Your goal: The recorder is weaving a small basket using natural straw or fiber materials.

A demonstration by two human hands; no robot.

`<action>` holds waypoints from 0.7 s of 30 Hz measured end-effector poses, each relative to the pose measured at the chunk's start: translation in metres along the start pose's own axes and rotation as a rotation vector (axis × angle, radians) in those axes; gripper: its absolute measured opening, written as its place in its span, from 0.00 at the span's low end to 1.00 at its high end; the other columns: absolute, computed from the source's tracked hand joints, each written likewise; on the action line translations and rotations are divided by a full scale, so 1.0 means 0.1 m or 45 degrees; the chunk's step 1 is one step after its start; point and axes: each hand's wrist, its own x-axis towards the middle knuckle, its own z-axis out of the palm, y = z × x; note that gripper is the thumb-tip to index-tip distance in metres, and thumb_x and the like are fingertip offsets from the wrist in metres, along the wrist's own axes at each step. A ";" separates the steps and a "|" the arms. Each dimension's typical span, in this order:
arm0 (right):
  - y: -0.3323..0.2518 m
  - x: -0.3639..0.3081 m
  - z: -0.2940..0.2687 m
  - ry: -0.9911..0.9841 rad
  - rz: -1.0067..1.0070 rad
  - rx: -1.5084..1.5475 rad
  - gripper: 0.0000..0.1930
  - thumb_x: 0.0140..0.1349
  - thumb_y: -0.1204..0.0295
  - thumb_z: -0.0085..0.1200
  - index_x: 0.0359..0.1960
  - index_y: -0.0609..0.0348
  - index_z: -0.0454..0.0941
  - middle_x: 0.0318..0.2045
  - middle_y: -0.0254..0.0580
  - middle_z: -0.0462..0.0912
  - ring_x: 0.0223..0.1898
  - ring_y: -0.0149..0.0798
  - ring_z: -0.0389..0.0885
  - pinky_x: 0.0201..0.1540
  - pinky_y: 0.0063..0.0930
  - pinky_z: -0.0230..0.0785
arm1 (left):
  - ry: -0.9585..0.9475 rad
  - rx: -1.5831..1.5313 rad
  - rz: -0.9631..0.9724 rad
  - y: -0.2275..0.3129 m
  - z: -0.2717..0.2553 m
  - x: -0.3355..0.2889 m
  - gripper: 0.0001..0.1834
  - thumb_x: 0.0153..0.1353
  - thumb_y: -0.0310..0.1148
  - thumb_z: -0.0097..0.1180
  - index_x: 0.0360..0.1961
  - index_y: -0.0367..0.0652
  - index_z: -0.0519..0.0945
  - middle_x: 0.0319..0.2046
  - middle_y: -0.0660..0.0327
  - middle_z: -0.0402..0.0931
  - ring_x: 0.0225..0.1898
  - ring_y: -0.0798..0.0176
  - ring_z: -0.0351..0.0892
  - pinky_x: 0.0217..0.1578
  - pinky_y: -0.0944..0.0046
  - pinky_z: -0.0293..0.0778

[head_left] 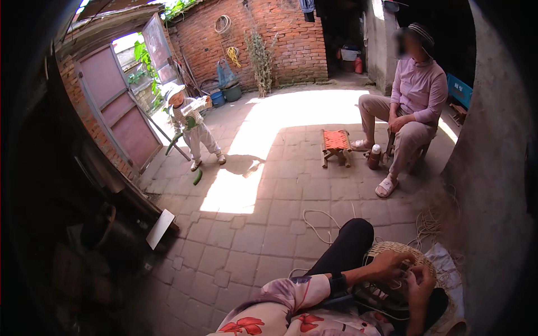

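One woven straw-coloured basket (pixel 386 246), at about 4 o'clock from the middle of our view, low down by the wearer's dark trouser leg (pixel 350 241). We read its woven edge as arcing from its own 10 o'clock round to 2, with the darker hollow side turned back toward 6, at the wearer. Long axis? Honestly, we can't pin it down, since the hands cover so much; the bit of weave we do see runs more across than away.

The left hand (pixel 386 265) reaches in from 9 o'clock over the basket, fingers partly curled. The right hand (pixel 420 285) sits at the basket's 4 o'clock, thumb and fingers bent close together. We spot something pale and thin between them, but can't tell whether either grip is closed on it.

Further out from the basket, we've got a white cloth (pixel 450 271) just beside it at 3, a tangle of pale cord (pixel 428 224) at 1 and a looped cord (pixel 304 215) on the paving (pixel 280 213) at 10. Past that, an orange-topped stool (pixel 336 140) stands at 11, near a dark red flask (pixel 374 159) and a seated person in pink (pixel 420 84) at 12. Way off toward 10, we see a person in a white hat (pixel 196 134).
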 end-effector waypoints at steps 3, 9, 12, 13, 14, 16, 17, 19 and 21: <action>0.57 0.09 -0.40 0.376 0.071 0.228 0.07 0.61 0.73 0.53 0.37 0.64 0.73 0.29 0.39 0.76 0.30 0.33 0.73 0.36 0.29 0.68 | 0.003 0.094 -0.136 0.11 -0.05 0.01 0.22 0.50 0.29 0.55 0.49 0.51 0.76 0.27 0.48 0.79 0.33 0.40 0.80 0.36 0.47 0.72; 2.25 0.17 -1.03 0.443 0.339 -0.408 0.06 0.61 0.72 0.52 0.30 0.61 0.71 0.28 0.43 0.76 0.29 0.42 0.76 0.36 0.37 0.70 | -0.023 0.053 -0.170 0.40 -0.04 0.14 0.22 0.48 0.27 0.54 0.48 0.51 0.76 0.31 0.46 0.80 0.38 0.40 0.80 0.39 0.45 0.72; 2.37 0.08 -0.70 0.217 0.324 -0.960 0.06 0.58 0.71 0.53 0.28 0.61 0.73 0.27 0.47 0.77 0.30 0.51 0.77 0.36 0.44 0.69 | 0.077 0.023 -0.140 0.23 0.05 0.14 0.22 0.48 0.27 0.53 0.48 0.51 0.76 0.30 0.46 0.80 0.37 0.39 0.80 0.39 0.45 0.72; 2.22 0.11 -0.67 0.186 0.423 -0.787 0.08 0.56 0.70 0.55 0.27 0.61 0.73 0.29 0.48 0.79 0.33 0.54 0.78 0.37 0.46 0.69 | 0.127 -0.017 -0.092 0.24 0.05 0.13 0.22 0.48 0.26 0.52 0.48 0.51 0.76 0.30 0.46 0.80 0.36 0.39 0.80 0.39 0.45 0.73; 2.26 0.09 -0.66 0.183 0.430 -0.788 0.08 0.56 0.70 0.55 0.27 0.61 0.73 0.29 0.48 0.79 0.33 0.54 0.78 0.37 0.46 0.69 | 0.122 -0.020 -0.095 0.25 0.06 0.11 0.22 0.48 0.26 0.52 0.48 0.51 0.76 0.30 0.46 0.80 0.36 0.39 0.80 0.39 0.45 0.73; 2.34 0.09 -0.63 0.223 0.295 -0.878 0.08 0.56 0.68 0.55 0.28 0.60 0.73 0.28 0.48 0.78 0.34 0.54 0.78 0.37 0.47 0.68 | 0.135 -0.007 -0.137 0.30 0.08 0.09 0.22 0.48 0.26 0.51 0.47 0.50 0.76 0.28 0.46 0.79 0.35 0.39 0.79 0.38 0.45 0.73; 2.34 0.08 -0.66 0.222 0.294 -0.882 0.08 0.56 0.68 0.55 0.28 0.60 0.73 0.28 0.48 0.78 0.34 0.54 0.78 0.37 0.47 0.68 | 0.137 -0.011 -0.136 0.30 0.09 0.09 0.22 0.48 0.26 0.51 0.47 0.50 0.76 0.28 0.46 0.79 0.35 0.39 0.79 0.38 0.45 0.73; 2.33 0.06 -0.70 0.217 0.393 -0.820 0.07 0.57 0.68 0.54 0.28 0.59 0.74 0.29 0.47 0.79 0.34 0.54 0.78 0.36 0.47 0.68 | 0.152 -0.047 -0.093 0.32 0.10 0.11 0.22 0.48 0.26 0.50 0.47 0.50 0.76 0.27 0.46 0.78 0.35 0.39 0.79 0.37 0.45 0.73; 2.34 0.03 -0.69 0.242 0.393 -0.827 0.07 0.57 0.68 0.53 0.28 0.58 0.74 0.29 0.47 0.79 0.34 0.54 0.78 0.36 0.46 0.68 | 0.115 -0.028 -0.134 0.37 0.09 0.10 0.21 0.48 0.26 0.51 0.47 0.49 0.76 0.27 0.46 0.78 0.35 0.39 0.79 0.37 0.45 0.73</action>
